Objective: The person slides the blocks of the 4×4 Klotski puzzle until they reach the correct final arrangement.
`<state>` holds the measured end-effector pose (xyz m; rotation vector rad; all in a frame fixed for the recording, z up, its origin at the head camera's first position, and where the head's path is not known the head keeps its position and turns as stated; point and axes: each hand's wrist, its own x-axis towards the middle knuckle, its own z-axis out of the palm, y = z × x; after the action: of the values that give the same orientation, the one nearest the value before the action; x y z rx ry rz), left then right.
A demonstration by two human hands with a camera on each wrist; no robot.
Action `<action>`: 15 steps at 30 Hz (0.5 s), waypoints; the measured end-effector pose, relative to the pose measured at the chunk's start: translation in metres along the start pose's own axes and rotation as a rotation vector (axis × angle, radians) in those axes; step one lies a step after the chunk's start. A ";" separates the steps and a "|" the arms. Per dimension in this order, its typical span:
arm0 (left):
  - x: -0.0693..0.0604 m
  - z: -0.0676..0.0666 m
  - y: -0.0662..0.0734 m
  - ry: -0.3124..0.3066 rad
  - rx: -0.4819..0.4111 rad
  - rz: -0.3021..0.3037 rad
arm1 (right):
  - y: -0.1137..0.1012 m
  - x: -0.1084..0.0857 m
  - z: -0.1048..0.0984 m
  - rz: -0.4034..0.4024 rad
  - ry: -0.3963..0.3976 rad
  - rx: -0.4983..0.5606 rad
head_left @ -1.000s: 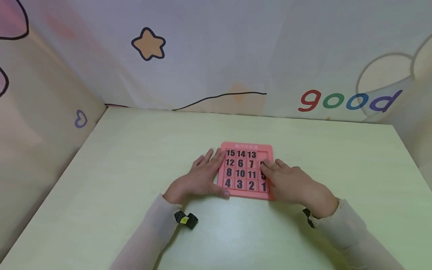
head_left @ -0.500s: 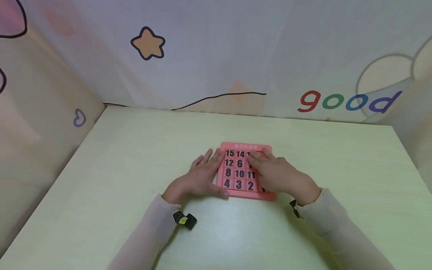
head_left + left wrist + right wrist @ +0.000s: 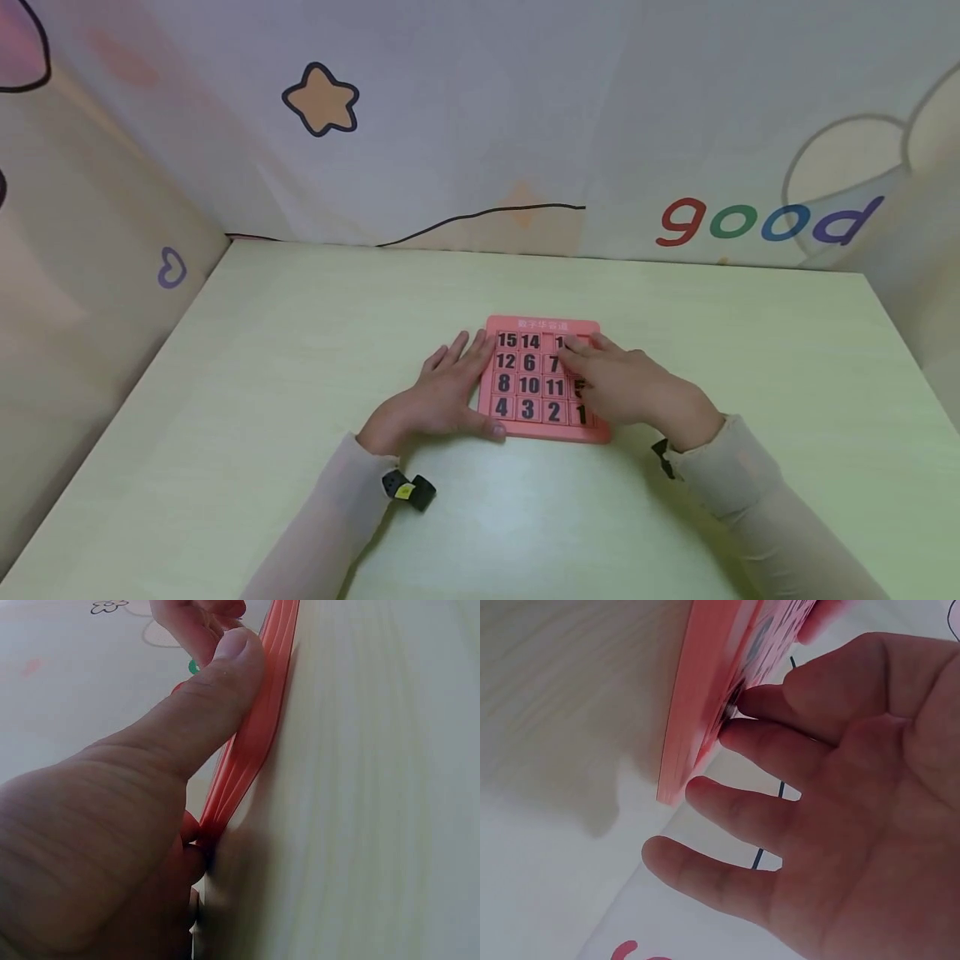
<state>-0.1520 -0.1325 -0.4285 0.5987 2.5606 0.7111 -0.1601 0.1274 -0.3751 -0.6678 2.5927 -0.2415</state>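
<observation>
A pink number slide puzzle [image 3: 551, 428] lies flat on the table, with black numerals on its square tiles. My left hand [image 3: 438, 400] rests at its left side, fingers spread and fairly straight along that edge. In the left wrist view the thumb [image 3: 214, 697] lies against the puzzle's near edge. My right hand [image 3: 637, 387] reaches over the right side, fingertips touching the top-row tile whose numeral starts with 1. A narrow gap stands between that tile and the 14 tile [image 3: 530, 342]. In the right wrist view the other fingers [image 3: 735, 814] are spread and extended. The right hand covers some right-column tiles.
The pale green table [image 3: 337, 317] surrounds the puzzle. Behind it rises a backdrop [image 3: 450, 108] printed with a star and the word good. A side panel [image 3: 112, 275] bounds the table on the left. Each wrist carries a small black device [image 3: 408, 490].
My right hand has moved leftward onto the 13 tile, then back slightly right. That tile has slid right, away from the 14. My left hand stays at the left edge.
</observation>
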 end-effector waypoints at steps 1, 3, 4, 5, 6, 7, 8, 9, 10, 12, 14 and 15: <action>0.000 0.000 0.000 0.003 -0.002 -0.001 | 0.001 0.000 -0.001 0.005 0.001 0.000; 0.000 -0.001 0.000 0.008 -0.005 -0.003 | 0.004 -0.001 -0.002 0.013 0.006 -0.003; 0.000 -0.001 0.000 0.010 -0.007 -0.003 | 0.005 -0.001 -0.003 0.017 0.010 -0.005; 0.000 -0.001 0.000 0.013 -0.008 -0.001 | 0.006 -0.002 -0.004 0.021 0.012 -0.006; 0.000 -0.001 0.000 0.016 -0.010 0.001 | 0.006 -0.002 -0.005 0.025 0.012 -0.008; 0.000 -0.001 0.000 0.016 -0.010 0.002 | 0.007 -0.003 -0.006 0.032 0.010 -0.006; 0.000 -0.001 0.000 0.018 -0.009 0.006 | 0.007 -0.003 -0.006 0.039 0.003 -0.001; 0.000 -0.001 0.000 0.020 -0.009 0.009 | 0.007 -0.004 -0.007 0.047 -0.005 0.005; 0.000 0.000 0.000 0.020 -0.011 0.011 | 0.007 -0.004 -0.007 0.051 -0.010 0.007; 0.000 0.000 0.000 0.018 -0.012 0.013 | 0.007 -0.005 -0.007 0.058 -0.021 0.011; 0.000 0.000 0.000 0.017 -0.011 0.013 | 0.007 -0.005 -0.007 0.066 -0.028 0.011; 0.000 0.000 0.001 0.015 -0.011 0.012 | 0.007 -0.005 -0.007 0.066 -0.027 0.010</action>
<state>-0.1515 -0.1319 -0.4283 0.6077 2.5673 0.7363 -0.1625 0.1366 -0.3692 -0.5767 2.5806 -0.2230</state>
